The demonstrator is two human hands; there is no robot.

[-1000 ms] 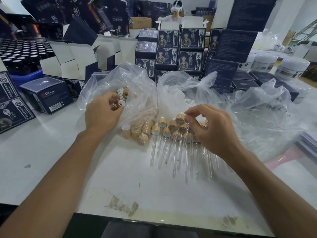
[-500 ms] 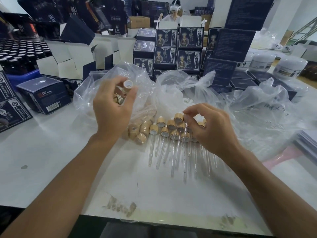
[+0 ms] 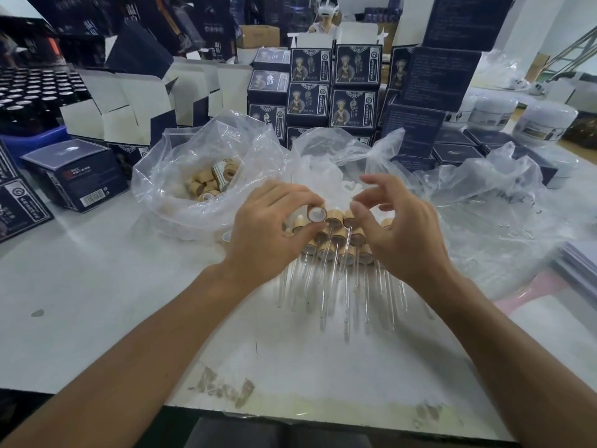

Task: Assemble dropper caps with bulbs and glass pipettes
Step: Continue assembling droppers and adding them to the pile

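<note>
Under your forearms lies a white worktable (image 3: 97, 302), scuffed and stained at its near edge; around it the room is a crowded packing space, with stacks of dark navy printed cartons (image 3: 332, 88) straight ahead, opened white-lined cartons (image 3: 129, 105) to the left, rows of small dark bottles (image 3: 29, 95) at far left over a blue tray, and squat white plastic jars (image 3: 546, 122) at far right; a second person in a white headset (image 3: 326, 11) sits beyond the stacks.

Your left hand (image 3: 271, 234) pinches a round wooden dropper cap with a white inner liner (image 3: 316, 214) between thumb and fingertips, its open end turned towards you, held just above the finished pile; your right hand (image 3: 400, 234) hovers beside it with fingers loosely curled and parted, and a thin glass pipette (image 3: 347, 244) slants down from near its thumb, though whether the thumb actually grips it you cannot tell.

Beneath both hands the assembled droppers with wooden collars and clear glass tubes (image 3: 339, 253) lie in overlapping rows, tubes pointing towards you; your hands cover the pile's upper part.

Left of them a clear plastic bag of loose wooden caps (image 3: 206, 182) sits open; a second crumpled clear bag (image 3: 342, 156) rises behind your hands, and a third clear bag (image 3: 491, 215) sprawls to the right; a pink-edged sheet (image 3: 529, 299) and a stack of pale sheets (image 3: 578, 263) lie at the right edge.
</note>
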